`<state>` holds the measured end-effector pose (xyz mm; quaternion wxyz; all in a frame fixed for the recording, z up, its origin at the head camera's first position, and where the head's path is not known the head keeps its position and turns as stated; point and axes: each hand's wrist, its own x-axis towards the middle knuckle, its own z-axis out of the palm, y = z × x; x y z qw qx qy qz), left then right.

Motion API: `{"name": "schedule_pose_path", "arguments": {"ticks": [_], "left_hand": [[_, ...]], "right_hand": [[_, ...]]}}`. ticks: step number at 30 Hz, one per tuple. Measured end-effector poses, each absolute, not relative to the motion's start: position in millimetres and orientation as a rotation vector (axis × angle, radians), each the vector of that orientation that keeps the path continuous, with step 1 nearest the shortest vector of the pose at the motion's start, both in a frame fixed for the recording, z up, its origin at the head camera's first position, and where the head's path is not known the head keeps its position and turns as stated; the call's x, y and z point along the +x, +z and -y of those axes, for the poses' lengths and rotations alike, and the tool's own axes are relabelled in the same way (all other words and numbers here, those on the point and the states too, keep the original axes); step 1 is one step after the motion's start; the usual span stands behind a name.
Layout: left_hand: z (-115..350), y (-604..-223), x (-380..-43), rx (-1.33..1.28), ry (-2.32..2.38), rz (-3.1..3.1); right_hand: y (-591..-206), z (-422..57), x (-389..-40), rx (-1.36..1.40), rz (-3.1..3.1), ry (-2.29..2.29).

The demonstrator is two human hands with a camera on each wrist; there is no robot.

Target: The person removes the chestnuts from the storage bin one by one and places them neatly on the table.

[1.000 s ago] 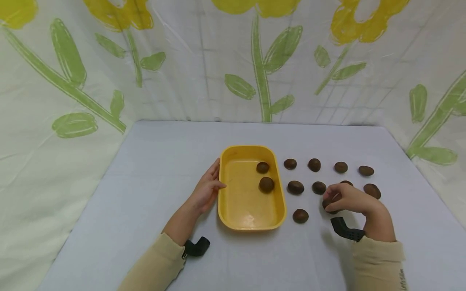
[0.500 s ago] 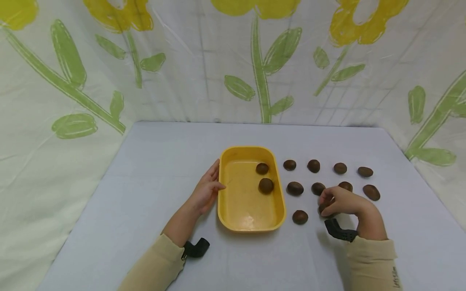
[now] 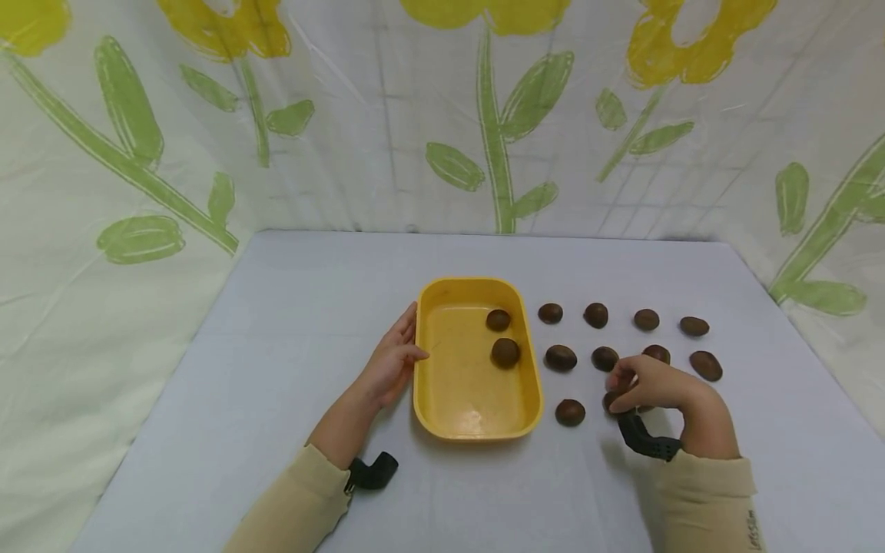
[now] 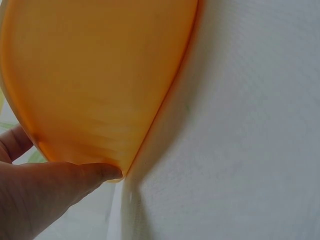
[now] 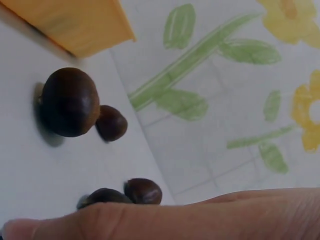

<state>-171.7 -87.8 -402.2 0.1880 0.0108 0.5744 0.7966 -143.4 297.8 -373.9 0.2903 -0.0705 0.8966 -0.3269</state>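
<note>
A yellow plastic tray [image 3: 452,395] sits mid-table with two brown chestnuts [image 3: 505,353] near its right wall. My left hand [image 3: 389,370] holds the tray's left side, thumb over the rim and fingers along the outside; the left wrist view shows the thumb [image 4: 85,175] against the tray's wall. To the right, my right hand [image 3: 655,385] pinches a chestnut [image 3: 611,402] between thumb and curled fingers, low at the table. That chestnut is partly hidden by the fingers. In the right wrist view, a large chestnut [image 5: 70,102] stands between the hand and the tray.
Several more chestnuts lie in loose rows right of the tray, such as one chestnut [image 3: 570,412] near its front right corner and another chestnut [image 3: 706,365] at the far right. A white cloth covers the table [image 3: 311,292]. A flower-printed curtain [image 3: 332,115] hangs behind.
My right hand has shifted slightly left and nearer to me with its chestnut, uncovering another chestnut behind it. My left hand and the tray stay in place.
</note>
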Motion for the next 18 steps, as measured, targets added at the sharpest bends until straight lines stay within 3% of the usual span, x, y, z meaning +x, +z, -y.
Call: {"name": "schedule_pose_path", "arguments": {"ticks": [18], "left_hand": [[88.1, -402.3, -171.3, 0.035, 2.239, -1.624]], "right_hand": [[-348.5, -301.6, -138.3, -0.271, -2.668, -0.701]]}}
